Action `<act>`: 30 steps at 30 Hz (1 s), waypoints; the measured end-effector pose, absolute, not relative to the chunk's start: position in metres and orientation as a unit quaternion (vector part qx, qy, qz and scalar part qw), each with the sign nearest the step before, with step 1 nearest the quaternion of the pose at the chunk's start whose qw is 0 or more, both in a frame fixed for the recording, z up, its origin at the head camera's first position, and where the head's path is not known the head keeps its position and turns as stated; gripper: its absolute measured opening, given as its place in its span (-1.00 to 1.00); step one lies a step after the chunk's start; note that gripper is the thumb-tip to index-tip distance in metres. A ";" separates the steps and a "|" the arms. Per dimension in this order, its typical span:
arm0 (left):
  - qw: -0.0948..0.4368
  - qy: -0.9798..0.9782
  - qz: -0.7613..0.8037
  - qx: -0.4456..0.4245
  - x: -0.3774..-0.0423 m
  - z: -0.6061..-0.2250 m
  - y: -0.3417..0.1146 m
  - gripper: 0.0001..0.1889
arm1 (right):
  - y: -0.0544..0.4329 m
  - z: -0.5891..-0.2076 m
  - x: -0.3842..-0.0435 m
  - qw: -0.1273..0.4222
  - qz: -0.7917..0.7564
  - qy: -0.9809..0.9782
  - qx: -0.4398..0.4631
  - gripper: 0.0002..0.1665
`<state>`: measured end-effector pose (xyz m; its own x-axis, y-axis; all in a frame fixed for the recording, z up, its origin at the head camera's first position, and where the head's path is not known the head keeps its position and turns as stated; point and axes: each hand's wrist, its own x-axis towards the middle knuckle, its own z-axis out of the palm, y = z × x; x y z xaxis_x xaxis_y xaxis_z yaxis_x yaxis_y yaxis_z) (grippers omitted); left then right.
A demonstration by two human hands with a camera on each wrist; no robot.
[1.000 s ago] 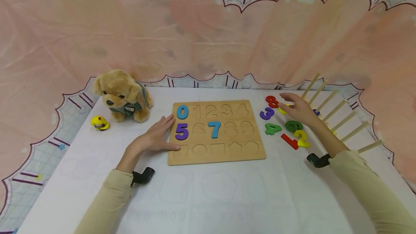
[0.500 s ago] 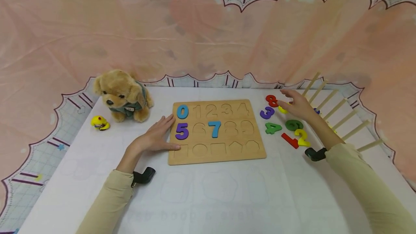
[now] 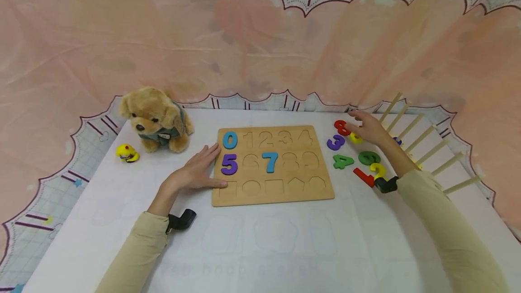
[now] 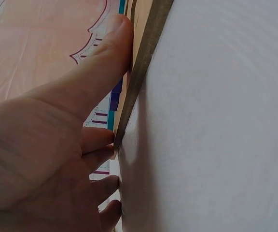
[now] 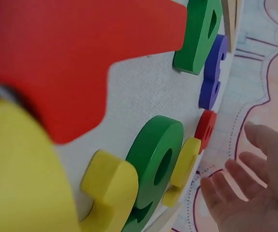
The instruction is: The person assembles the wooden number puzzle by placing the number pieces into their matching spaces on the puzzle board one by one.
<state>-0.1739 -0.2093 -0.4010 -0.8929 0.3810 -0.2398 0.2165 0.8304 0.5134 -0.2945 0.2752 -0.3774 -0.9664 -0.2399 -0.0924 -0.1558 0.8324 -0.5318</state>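
Observation:
My left hand (image 3: 197, 168) rests at the left edge of a wooden number board (image 3: 264, 197), thumb on its face and fingers along its side. Set in the board are a blue 0 (image 3: 225, 140), a purple 5 (image 3: 229, 165) and a light blue 7 (image 3: 270, 162). Holding nothing, my right hand (image 3: 368, 129) hovers with spread, relaxed fingers beside a red 8 (image 3: 341, 127) and over a partly hidden yellow number (image 3: 356, 138). Its fingers look apart from both pieces in the right wrist view, where the green 6 or 9 (image 5: 148, 150) is closer to the camera.
Near the board's right side lie a purple 3 (image 3: 336, 142), a green 4 (image 3: 343, 162), a red 1 (image 3: 363, 177) and a yellow 2 (image 3: 379, 169). Wooden rods (image 3: 419, 139) slant up behind the right forearm. A plush dog (image 3: 156, 119) and yellow duck (image 3: 127, 153) stand left.
My right hand has shifted slightly left and farther from me, toward the red 8. Its wrist device now covers part of the yellow 2. The left hand stays on the board.

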 end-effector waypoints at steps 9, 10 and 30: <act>0.171 0.941 0.249 0.154 -0.175 -0.401 -0.208 0.17 | 0.273 -0.380 -0.306 0.131 -0.265 0.949 -0.108 -0.29; 0.171 0.941 0.248 0.156 -0.175 -0.401 -0.208 0.17 | 0.272 -0.381 -0.308 0.138 -0.264 0.949 -0.106 -0.28; 0.166 0.942 0.245 0.160 -0.174 -0.400 -0.208 0.17 | 0.272 -0.387 -0.319 0.195 -0.236 0.947 -0.100 -0.27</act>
<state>-0.1739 -0.2078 -0.3999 -0.8941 0.3821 -0.2338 0.2194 0.8287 0.5150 -0.3189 0.2717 -0.3866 -0.9040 -0.2813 -0.3219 -0.0977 0.8690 -0.4850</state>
